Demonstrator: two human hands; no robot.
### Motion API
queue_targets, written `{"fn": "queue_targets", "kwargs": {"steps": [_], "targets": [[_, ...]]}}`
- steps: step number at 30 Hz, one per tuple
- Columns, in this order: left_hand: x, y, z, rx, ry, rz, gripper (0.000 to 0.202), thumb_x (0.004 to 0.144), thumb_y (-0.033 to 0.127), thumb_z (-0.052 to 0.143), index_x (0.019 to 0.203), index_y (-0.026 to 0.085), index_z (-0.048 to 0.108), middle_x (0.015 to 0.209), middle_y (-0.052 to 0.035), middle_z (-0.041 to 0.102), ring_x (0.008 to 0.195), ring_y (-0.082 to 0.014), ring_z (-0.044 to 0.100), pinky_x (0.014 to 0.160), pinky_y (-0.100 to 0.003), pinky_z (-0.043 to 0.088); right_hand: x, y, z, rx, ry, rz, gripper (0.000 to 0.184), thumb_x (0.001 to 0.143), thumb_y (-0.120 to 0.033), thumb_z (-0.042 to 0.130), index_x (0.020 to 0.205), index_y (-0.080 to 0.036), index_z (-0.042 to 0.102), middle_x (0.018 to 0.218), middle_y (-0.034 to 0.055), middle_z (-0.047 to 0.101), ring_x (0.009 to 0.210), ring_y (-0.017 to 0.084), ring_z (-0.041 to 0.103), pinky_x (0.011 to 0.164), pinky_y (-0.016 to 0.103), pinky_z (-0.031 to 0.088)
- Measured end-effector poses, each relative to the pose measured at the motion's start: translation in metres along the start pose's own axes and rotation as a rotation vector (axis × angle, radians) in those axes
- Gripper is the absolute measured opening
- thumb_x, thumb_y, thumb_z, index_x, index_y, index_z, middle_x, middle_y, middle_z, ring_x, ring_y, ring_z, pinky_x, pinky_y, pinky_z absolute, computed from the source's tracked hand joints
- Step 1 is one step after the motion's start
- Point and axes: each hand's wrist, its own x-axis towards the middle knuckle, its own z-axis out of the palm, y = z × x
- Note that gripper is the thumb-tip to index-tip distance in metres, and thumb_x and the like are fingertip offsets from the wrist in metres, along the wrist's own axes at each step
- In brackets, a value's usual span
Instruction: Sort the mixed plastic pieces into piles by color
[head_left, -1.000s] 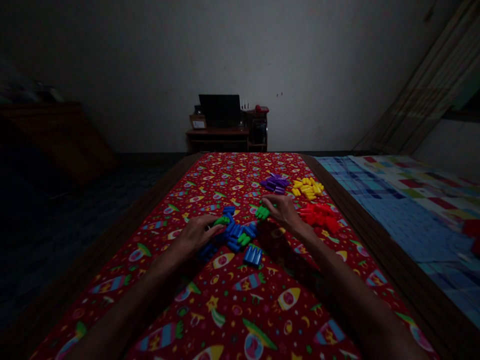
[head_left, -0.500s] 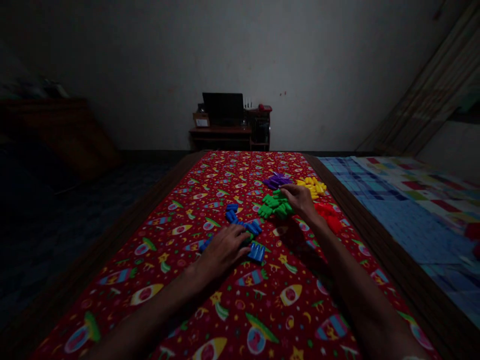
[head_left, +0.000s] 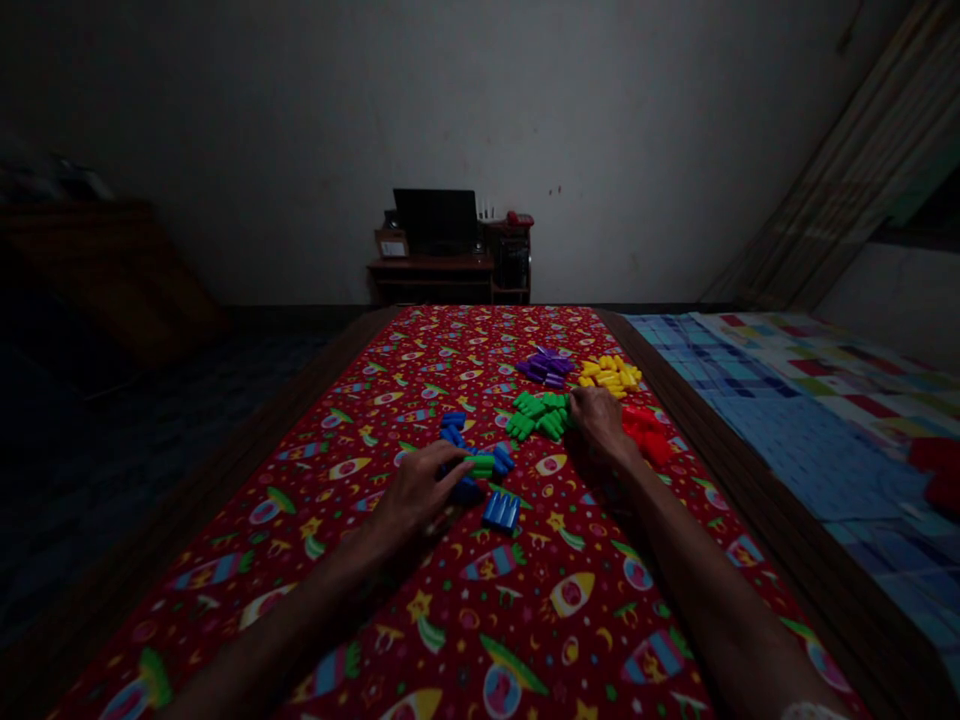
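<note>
Resting my left hand [head_left: 415, 497] low over the blue plastic blocks [head_left: 453, 430], I have my fingers [head_left: 457, 470] reaching a green block [head_left: 482, 465], though I can't tell if that grip holds it. These light, stiff pieces should pinch easily by their ridged sides. Farther right, my right hand [head_left: 600, 425] sits curled between the green pile [head_left: 538, 415] and the red pile [head_left: 643, 435], its grip unclear; the purple blocks [head_left: 544, 367] and yellow blocks [head_left: 609, 376] lie beyond.

red rocket-print cloth [head_left: 480, 590] on a wooden frame [head_left: 769, 520], heaped purple blocks [head_left: 545, 367], yellow blocks [head_left: 610, 376], green blocks [head_left: 538, 416], red blocks [head_left: 643, 435], scattered blue blocks [head_left: 501, 511]
</note>
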Motion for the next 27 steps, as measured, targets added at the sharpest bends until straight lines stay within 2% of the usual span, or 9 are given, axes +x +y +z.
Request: {"fn": "queue_targets", "kwargs": {"steps": [4, 7, 11, 14, 18, 20, 23, 25, 27], "targets": [[0.006, 0.001, -0.007, -0.114, 0.04, -0.143, 0.036, 0.085, 0.05, 0.054, 0.084, 0.019, 0.072, 0.084, -0.0046, 0.074, 0.077, -0.0192, 0.068, 0.07, -0.028, 0.053, 0.0, -0.005, -0.013, 0.014, 0.054, -0.006, 0.034, 0.094, -0.026, 0.043, 0.091, -0.014, 0.075, 0.09, 0.016, 0.073, 0.083, 0.022, 0.067, 0.067, 0.026, 0.04], [0.007, 0.001, -0.008, -0.193, 0.05, -0.236, 0.039, 0.082, 0.054, 0.056, 0.084, 0.018, 0.073, 0.08, -0.0039, 0.075, 0.072, -0.0196, 0.068, 0.064, -0.026, 0.053, -0.007, -0.022, -0.022, 0.255, 0.077, -0.207, 0.033, 0.095, -0.027, 0.044, 0.094, -0.015, 0.074, 0.087, 0.0118, 0.074, 0.08, 0.02, 0.067, 0.069, 0.025, 0.042], [0.006, 0.002, -0.004, -0.248, 0.031, -0.276, 0.035, 0.081, 0.05, 0.059, 0.088, 0.018, 0.073, 0.082, -0.0032, 0.076, 0.07, -0.0194, 0.068, 0.061, -0.026, 0.053, -0.031, -0.059, -0.027, 0.659, -0.158, -0.62, 0.027, 0.092, -0.029, 0.052, 0.105, -0.018, 0.073, 0.094, 0.0068, 0.075, 0.079, 0.017, 0.067, 0.067, 0.022, 0.044], [0.003, 0.0, -0.001, -0.193, 0.041, -0.199, 0.03, 0.084, 0.045, 0.058, 0.088, 0.019, 0.073, 0.087, -0.0043, 0.075, 0.078, -0.0201, 0.069, 0.073, -0.029, 0.054, -0.045, -0.074, -0.026, 0.645, -0.317, -0.782, 0.021, 0.088, -0.022, 0.057, 0.1, -0.017, 0.073, 0.088, 0.0055, 0.074, 0.072, 0.014, 0.065, 0.063, 0.02, 0.04], [-0.003, 0.001, -0.002, -0.017, 0.014, 0.025, 0.028, 0.092, 0.038, 0.05, 0.1, 0.02, 0.07, 0.1, -0.0067, 0.072, 0.094, -0.0204, 0.067, 0.086, -0.033, 0.053, -0.036, -0.059, -0.028, 0.389, -0.291, -0.697, 0.019, 0.085, -0.014, 0.056, 0.095, -0.014, 0.073, 0.082, 0.0065, 0.073, 0.071, 0.014, 0.062, 0.06, 0.021, 0.034], [-0.009, 0.007, 0.001, 0.069, -0.075, 0.183, 0.029, 0.094, 0.035, 0.048, 0.113, 0.021, 0.066, 0.115, -0.0084, 0.068, 0.109, -0.0215, 0.062, 0.095, -0.036, 0.05, -0.027, -0.044, -0.028, 0.223, -0.266, -0.599, 0.019, 0.085, -0.017, 0.057, 0.093, -0.015, 0.074, 0.083, 0.0081, 0.072, 0.073, 0.015, 0.062, 0.061, 0.022, 0.033], [-0.02, 0.02, 0.015, 0.173, -0.263, 0.398, 0.037, 0.093, 0.034, 0.053, 0.129, 0.024, 0.056, 0.138, -0.0085, 0.055, 0.132, -0.0248, 0.046, 0.11, -0.044, 0.038, -0.02, -0.024, -0.024, 0.062, -0.241, -0.497, 0.021, 0.087, -0.022, 0.057, 0.096, -0.016, 0.074, 0.089, 0.0104, 0.072, 0.081, 0.018, 0.063, 0.064, 0.024, 0.035], [-0.025, 0.027, 0.026, 0.243, -0.343, 0.458, 0.039, 0.092, 0.033, 0.054, 0.131, 0.027, 0.054, 0.145, -0.0065, 0.049, 0.139, -0.0265, 0.036, 0.115, -0.051, 0.029, -0.018, -0.016, -0.02, 0.024, -0.192, -0.442, 0.023, 0.086, -0.02, 0.056, 0.102, -0.016, 0.073, 0.096, 0.0119, 0.072, 0.087, 0.02, 0.064, 0.068, 0.024, 0.037], [-0.027, 0.028, 0.033, 0.318, -0.346, 0.442, 0.036, 0.094, 0.029, 0.051, 0.129, 0.028, 0.055, 0.145, -0.0061, 0.049, 0.14, -0.0275, 0.034, 0.116, -0.056, 0.023, -0.017, -0.013, -0.017, 0.034, -0.129, -0.388, 0.025, 0.085, -0.016, 0.055, 0.103, -0.015, 0.072, 0.099, 0.0131, 0.072, 0.09, 0.022, 0.064, 0.071, 0.025, 0.04]]}}
